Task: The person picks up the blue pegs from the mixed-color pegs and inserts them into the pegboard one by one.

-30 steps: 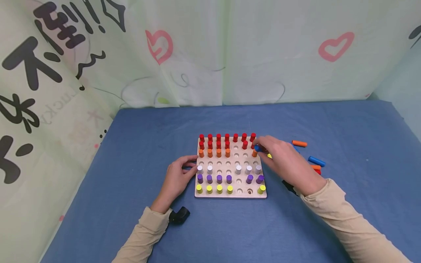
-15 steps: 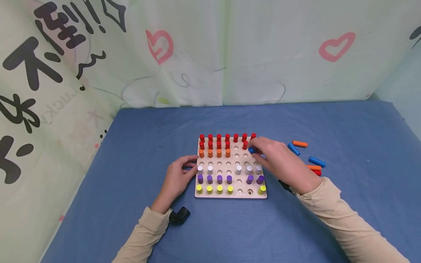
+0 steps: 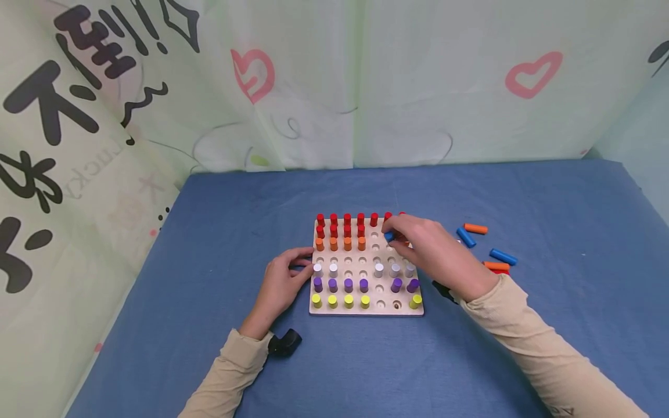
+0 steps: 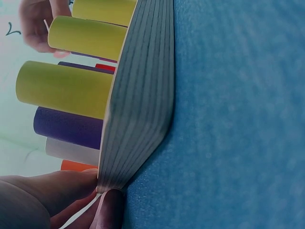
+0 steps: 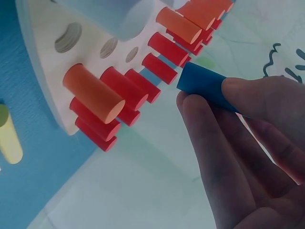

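A wooden pegboard (image 3: 341, 260) lies on the blue cloth, bearing upright pegs in red, orange, white, purple and yellow rows, with several bare holes among them. My left hand (image 3: 282, 284) grips the board's left edge between thumb and fingers; the left wrist view shows them at the board's corner, near an orange peg (image 4: 78, 165). Over the back right of the board, my right hand (image 3: 441, 252) pinches a blue peg (image 5: 202, 85) between thumb and fingertips. The blue peg is tilted and apart from the board, and the hand hides some red and orange pegs.
Right of the board lie loose pegs: an orange peg (image 3: 475, 229), a blue peg (image 3: 466, 237), another blue peg (image 3: 503, 257), and orange and red ones partly behind the right wrist. A yellow peg (image 5: 10, 136) lies beside the board. A printed curtain (image 3: 392, 104) hangs behind the table.
My right hand has moved left over the board with the blue peg, from the right edge toward the back middle. The left hand and the board have stayed in place.
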